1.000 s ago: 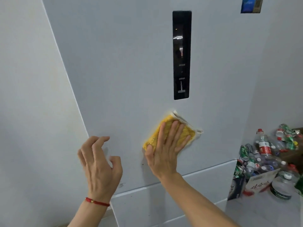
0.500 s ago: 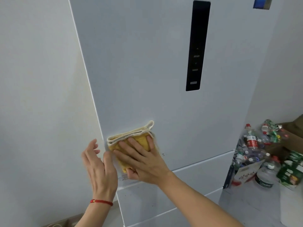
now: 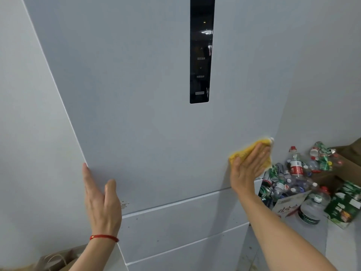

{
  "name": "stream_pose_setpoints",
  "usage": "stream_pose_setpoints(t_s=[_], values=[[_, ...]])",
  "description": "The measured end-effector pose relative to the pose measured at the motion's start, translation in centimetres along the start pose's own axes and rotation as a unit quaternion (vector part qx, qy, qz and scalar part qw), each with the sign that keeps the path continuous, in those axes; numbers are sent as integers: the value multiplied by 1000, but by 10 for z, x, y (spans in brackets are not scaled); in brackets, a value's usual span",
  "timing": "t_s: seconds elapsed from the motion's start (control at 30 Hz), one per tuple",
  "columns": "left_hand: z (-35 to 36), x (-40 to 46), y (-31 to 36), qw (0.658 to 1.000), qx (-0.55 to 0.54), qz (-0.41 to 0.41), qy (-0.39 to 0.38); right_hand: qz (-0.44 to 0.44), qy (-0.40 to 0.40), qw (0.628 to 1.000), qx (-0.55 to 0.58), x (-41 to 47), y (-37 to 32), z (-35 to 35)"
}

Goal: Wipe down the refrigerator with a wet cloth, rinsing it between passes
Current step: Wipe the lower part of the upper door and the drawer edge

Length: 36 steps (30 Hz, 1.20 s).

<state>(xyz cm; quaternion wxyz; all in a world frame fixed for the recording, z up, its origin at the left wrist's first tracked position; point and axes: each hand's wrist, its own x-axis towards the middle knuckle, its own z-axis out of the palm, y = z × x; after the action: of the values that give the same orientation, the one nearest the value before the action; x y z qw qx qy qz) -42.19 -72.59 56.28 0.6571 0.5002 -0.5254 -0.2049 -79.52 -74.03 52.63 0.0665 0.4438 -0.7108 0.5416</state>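
The pale grey refrigerator point(image 3: 148, 114) fills the view, with a black control strip point(image 3: 201, 51) high on its upper door and two drawer fronts below. My right hand point(image 3: 248, 171) presses a folded yellow cloth point(image 3: 244, 151) flat against the lower right edge of the upper door, fingers straight. My left hand point(image 3: 101, 200), with a red string at the wrist, lies with straight fingers along the door's lower left edge and holds nothing.
A cardboard box of several empty plastic bottles and cans point(image 3: 289, 180) sits on the floor right of the refrigerator, with a green carton point(image 3: 343, 208) beside it. A brown paper bag point(image 3: 56, 261) stands at the lower left. A plain wall point(image 3: 25, 133) is on the left.
My right hand has swept the cloth from the door's lower left corner across to its right edge. My left hand has stayed by the left edge.
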Motion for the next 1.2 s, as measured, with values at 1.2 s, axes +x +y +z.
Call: stream_pose_setpoints(t_s=[1.2], values=[[-71, 10, -50, 975, 34, -174, -130, -575, -131, 775, -229, -192, -99, 107]])
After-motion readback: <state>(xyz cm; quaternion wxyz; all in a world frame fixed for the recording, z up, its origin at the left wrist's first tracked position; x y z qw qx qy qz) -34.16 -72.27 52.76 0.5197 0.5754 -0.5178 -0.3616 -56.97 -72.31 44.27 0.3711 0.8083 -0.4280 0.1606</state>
